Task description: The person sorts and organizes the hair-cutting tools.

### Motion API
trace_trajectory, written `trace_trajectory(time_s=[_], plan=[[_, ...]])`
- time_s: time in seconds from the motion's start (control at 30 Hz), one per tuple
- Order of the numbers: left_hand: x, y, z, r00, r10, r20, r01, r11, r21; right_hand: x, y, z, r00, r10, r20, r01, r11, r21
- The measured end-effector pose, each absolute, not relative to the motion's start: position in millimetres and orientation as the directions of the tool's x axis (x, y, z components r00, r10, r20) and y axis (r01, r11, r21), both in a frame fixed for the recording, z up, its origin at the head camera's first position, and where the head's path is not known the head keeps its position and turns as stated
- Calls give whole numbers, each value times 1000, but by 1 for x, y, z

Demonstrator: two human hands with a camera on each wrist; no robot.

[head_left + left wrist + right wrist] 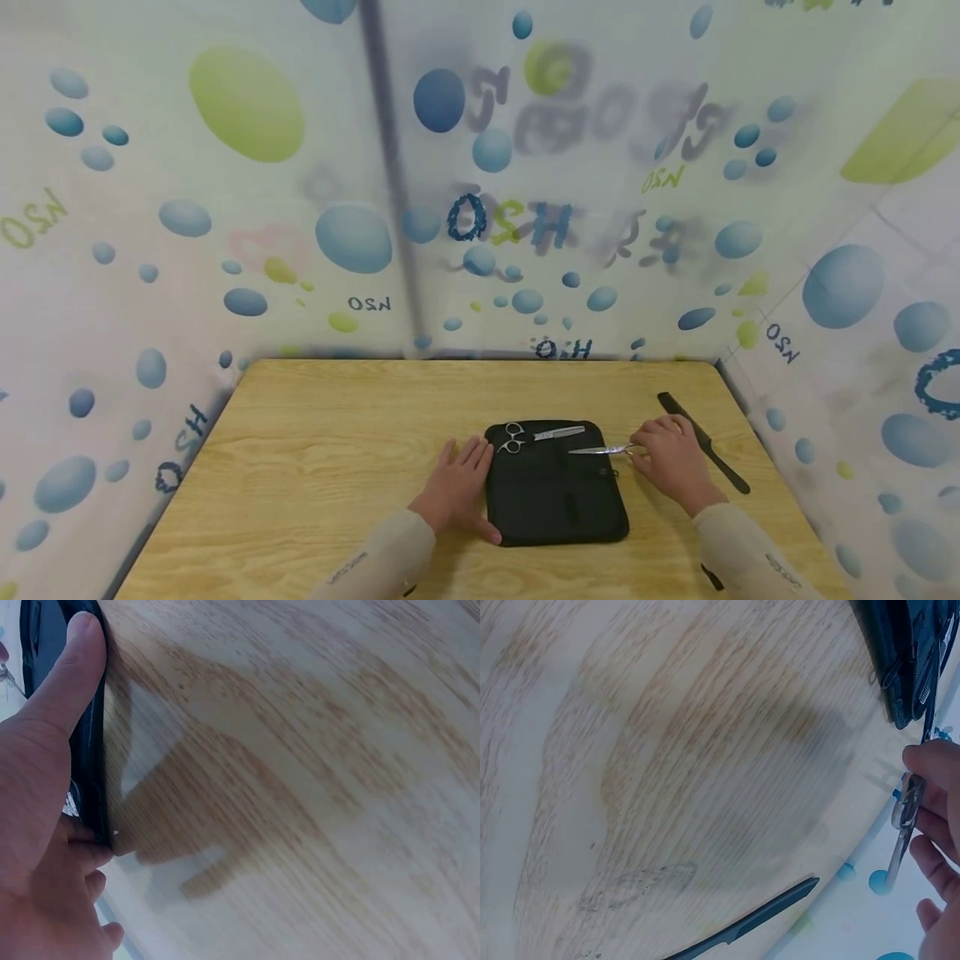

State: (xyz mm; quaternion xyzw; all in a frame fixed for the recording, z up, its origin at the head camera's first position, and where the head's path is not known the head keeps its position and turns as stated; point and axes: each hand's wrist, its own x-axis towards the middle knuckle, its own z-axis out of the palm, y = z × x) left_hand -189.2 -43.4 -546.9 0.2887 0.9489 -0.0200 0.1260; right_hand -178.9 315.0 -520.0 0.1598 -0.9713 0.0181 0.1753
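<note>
A black zip-edged case [525, 504] lies on the table. My left hand [453, 487] rests at its left side, fingers stretched toward the upper edge and thumb touching the lower left corner. In the left wrist view the thumb [82, 656] lies straight along the case's rim. Between thumb and fingers, my right hand [675, 458] pinches the handles of a pair of scissors [596, 451], whose blades point left over the case. A second pair of scissors [558, 433], apparently thinning scissors, lies across the case's upper part. Fingers partly hide the held handles in the head view.
A black comb [720, 462] lies slanted on the table, right of my right hand. The wooden table [322, 450] reaches back to a patterned wall [480, 183], with similar walls at left and right.
</note>
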Motion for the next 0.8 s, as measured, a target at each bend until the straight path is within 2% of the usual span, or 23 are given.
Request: trace_trajectory(time_s=[0.53, 0.8], plan=[[-187, -42, -540, -806, 538, -246, 551, 834, 18, -185, 312, -533, -864, -340, 372, -344, 937, 59], [-186, -41, -540, -812, 528, -248, 544, 839, 5, -186, 305, -529, -877, -342, 337, -340, 938, 68]])
